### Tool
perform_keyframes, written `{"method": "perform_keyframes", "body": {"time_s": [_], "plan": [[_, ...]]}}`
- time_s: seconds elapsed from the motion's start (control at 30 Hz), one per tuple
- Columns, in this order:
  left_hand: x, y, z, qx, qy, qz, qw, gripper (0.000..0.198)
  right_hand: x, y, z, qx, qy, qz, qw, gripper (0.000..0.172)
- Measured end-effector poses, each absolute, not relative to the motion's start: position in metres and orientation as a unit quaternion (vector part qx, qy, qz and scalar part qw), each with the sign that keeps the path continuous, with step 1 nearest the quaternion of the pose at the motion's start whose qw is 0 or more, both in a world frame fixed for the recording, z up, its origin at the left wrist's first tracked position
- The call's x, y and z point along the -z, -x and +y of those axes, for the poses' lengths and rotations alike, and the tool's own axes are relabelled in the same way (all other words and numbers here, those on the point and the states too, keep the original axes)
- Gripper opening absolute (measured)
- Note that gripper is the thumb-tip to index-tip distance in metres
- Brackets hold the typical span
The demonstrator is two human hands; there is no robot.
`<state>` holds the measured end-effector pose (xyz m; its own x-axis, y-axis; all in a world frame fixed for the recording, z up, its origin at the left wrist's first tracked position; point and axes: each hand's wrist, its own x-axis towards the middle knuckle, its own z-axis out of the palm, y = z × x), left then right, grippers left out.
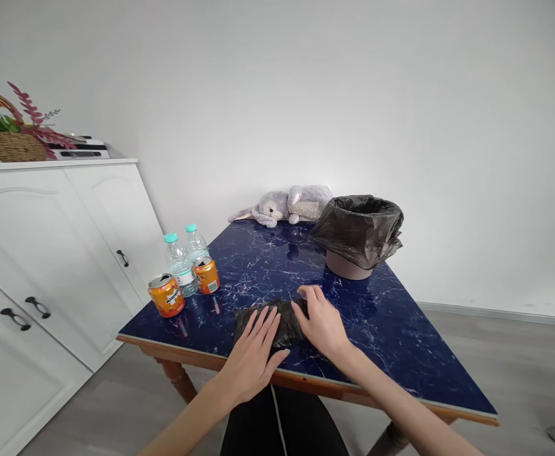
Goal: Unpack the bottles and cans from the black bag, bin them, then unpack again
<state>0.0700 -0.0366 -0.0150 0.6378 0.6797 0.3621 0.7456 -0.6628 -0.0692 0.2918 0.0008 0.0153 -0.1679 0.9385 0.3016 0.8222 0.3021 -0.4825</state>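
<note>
A folded black plastic bag [286, 326] lies crumpled near the front edge of the blue marble-patterned table [272, 269]. My left hand [255, 351] rests flat on the bag's left and middle part, fingers stretched out and thumb spread to the right. At the bag's right end is my right hand [322, 320], its fingers curled around that end and the thumb lying on the plastic. Parts of the bag are hidden under both hands.
Two orange soda cans [166, 296] and two clear bottles [180, 263] with teal caps stand at the left edge. Back right is a bin [348, 266] lined with a black bag [362, 231]. A grey plush rabbit [281, 206] lies by the wall. White cabinets [54, 253] are left.
</note>
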Motion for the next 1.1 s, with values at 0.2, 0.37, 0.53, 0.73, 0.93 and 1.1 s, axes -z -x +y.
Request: {"method": "perform_keyframes", "body": {"time_s": [0.2,0.37,0.53,0.73,0.93,1.1], "plan": [[0.021,-0.069,-0.031,0.165,0.904,-0.375,0.124,0.073,-0.003,-0.26,-0.034,0.064,0.419,-0.859,0.287,0.052],[0.014,-0.061,-0.028,0.167,0.909,-0.368,0.105,0.073,0.02,-0.264,-0.02,-0.031,0.489,-0.852,0.186,0.06],[0.005,-0.042,-0.026,0.173,0.916,-0.35,0.092,0.074,0.025,-0.272,-0.011,-0.049,0.508,-0.843,0.17,0.063],[0.002,-0.023,-0.031,0.139,0.916,-0.369,0.071,0.07,0.023,-0.27,-0.012,-0.06,0.507,-0.845,0.16,0.064],[-0.008,-0.007,-0.026,0.179,0.907,-0.38,-0.014,0.055,0.011,-0.261,-0.031,-0.029,0.518,-0.83,0.205,0.06],[-0.013,-0.003,-0.013,0.307,0.822,-0.466,-0.111,0.043,0.012,-0.229,-0.062,-0.041,0.49,-0.843,0.216,0.058]]}}
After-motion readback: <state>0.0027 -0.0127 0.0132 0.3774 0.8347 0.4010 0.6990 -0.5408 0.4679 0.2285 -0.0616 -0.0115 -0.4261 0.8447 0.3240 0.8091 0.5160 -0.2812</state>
